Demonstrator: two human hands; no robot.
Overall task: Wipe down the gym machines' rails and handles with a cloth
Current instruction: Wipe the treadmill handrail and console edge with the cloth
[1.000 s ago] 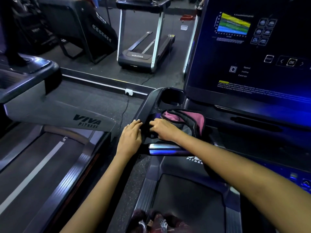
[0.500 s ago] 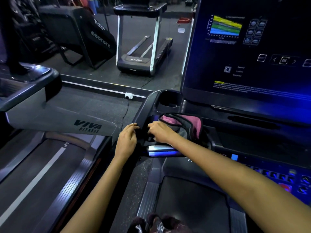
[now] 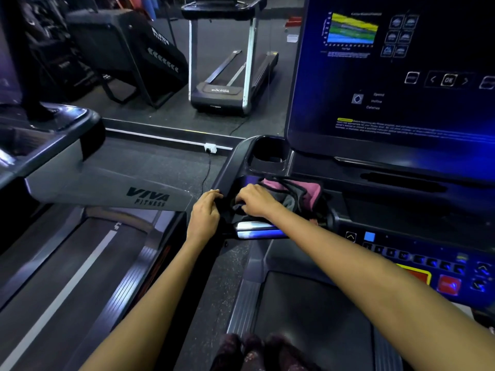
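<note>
The soft pink and grey cloth (image 3: pixel 297 195) lies crumpled in the shallow black tray at the left end of my treadmill's console (image 3: pixel 267 156), just near the round cup holder, and my right hand (image 3: pixel 255 200) presses down on its left edge with fingers curled into the folds. My left hand (image 3: pixel 205 214) hooks its bent fingers over the smooth, curved black plastic rim (image 3: pixel 227 172) just left of it. A glossy metal handle (image 3: pixel 257 229) gleams blue below both hands.
</note>
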